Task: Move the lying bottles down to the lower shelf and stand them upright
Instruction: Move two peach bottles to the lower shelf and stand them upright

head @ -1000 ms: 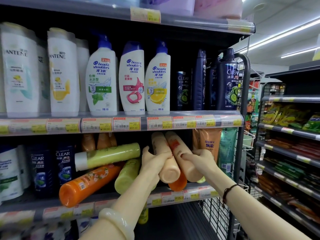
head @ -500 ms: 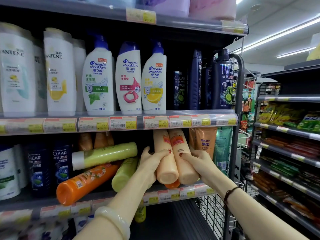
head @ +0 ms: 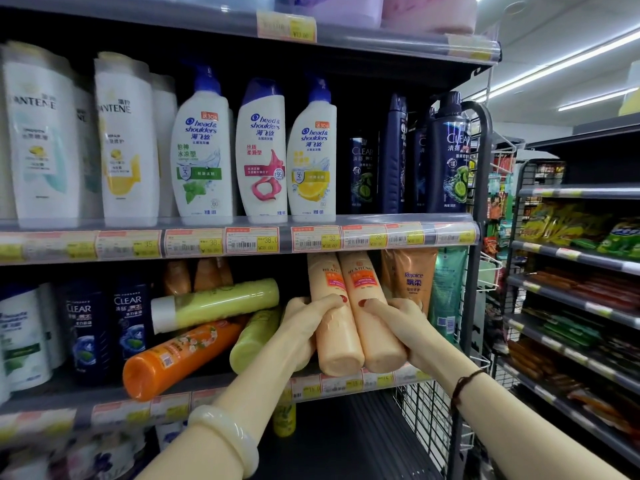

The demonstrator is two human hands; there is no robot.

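Left hand (head: 304, 327) curls round the left peach bottle (head: 341, 351), right hand (head: 403, 323) grips the right peach bottle (head: 375, 337) — both tilted, bases seemingly over the middle shelf (head: 242, 396) front edge.

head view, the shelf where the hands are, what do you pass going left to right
Clear bottles → lying orange bottle → left hand → left peach bottle → right peach bottle → right hand → green tube

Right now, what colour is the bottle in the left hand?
The bottle in the left hand is pale peach with an orange-red label. Head view shows it best.
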